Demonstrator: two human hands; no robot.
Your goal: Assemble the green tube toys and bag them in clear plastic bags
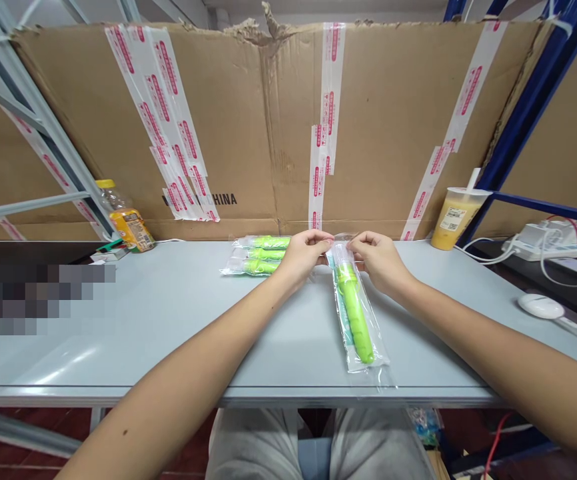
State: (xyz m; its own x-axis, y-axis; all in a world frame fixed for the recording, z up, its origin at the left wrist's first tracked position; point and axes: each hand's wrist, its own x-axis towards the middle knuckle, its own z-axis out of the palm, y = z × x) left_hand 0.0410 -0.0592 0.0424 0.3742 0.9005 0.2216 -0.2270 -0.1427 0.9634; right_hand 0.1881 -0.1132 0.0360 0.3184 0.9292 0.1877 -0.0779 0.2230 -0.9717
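Note:
A clear plastic bag (376, 333) lies lengthwise on the table in front of me. Inside it is a bright green ribbed stick (353, 310) with a clear upper part, beside a teal printed card. My left hand (306, 257) pinches the top left corner of the bag between thumb and fingers. At the opposite top corner, my right hand (377, 261) has its fingers closed on the same bag. Several similar bagged green sticks (261, 253) lie side by side just left of my left hand, which partly covers their right ends.
The grey table (168, 327) backs onto a tall taped cardboard sheet (388, 120). A juice bottle (131, 223) stands at back left and a drink cup (458, 219) with a straw at back right. A power strip (548, 243), cables and a white rounded device (541, 306) are farther right.

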